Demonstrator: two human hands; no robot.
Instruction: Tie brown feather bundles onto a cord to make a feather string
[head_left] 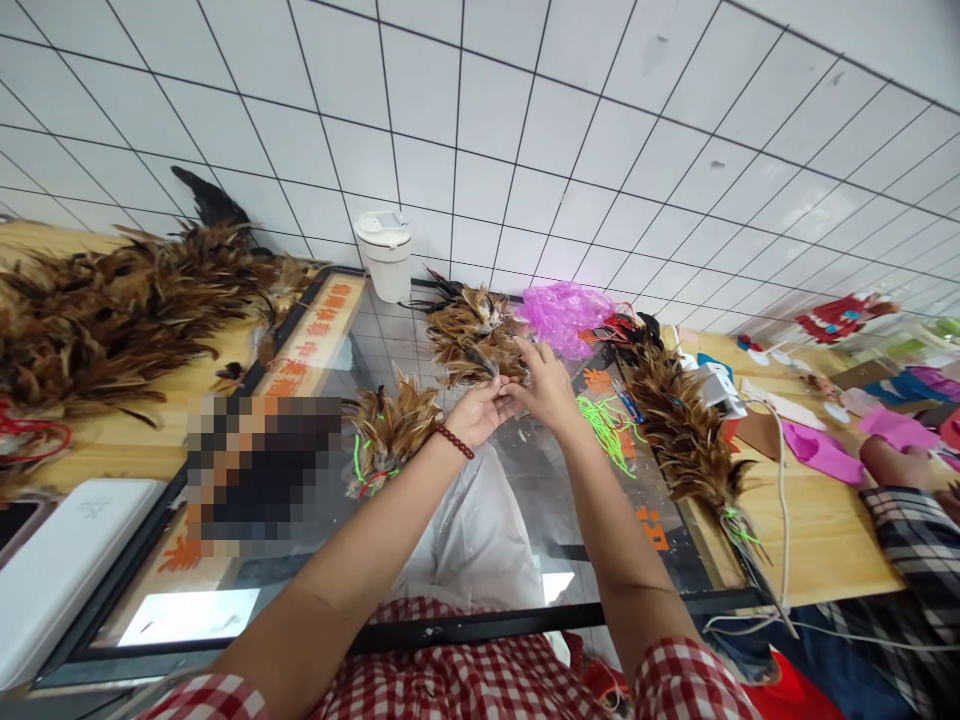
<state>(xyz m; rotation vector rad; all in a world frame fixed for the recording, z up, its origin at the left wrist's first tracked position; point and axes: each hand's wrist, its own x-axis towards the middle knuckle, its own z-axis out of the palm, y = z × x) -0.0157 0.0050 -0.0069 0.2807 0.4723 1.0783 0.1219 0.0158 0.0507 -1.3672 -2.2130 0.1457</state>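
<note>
Both my hands meet above a glass-topped table. My left hand, with a red bead bracelet on its wrist, is closed in a pinch against my right hand. The right hand's fingers close on the base of a bundle of brown feathers that fans out to the upper left. What the left fingers pinch is hidden. A second feather bundle tied with neon green and red cord lies just left of my left wrist.
A large heap of brown feathers covers the wooden bench at left. A white lidded cup stands by the tiled wall, next to a pink plastic bag. Another feather row and green cords lie right. Another person's arm rests far right.
</note>
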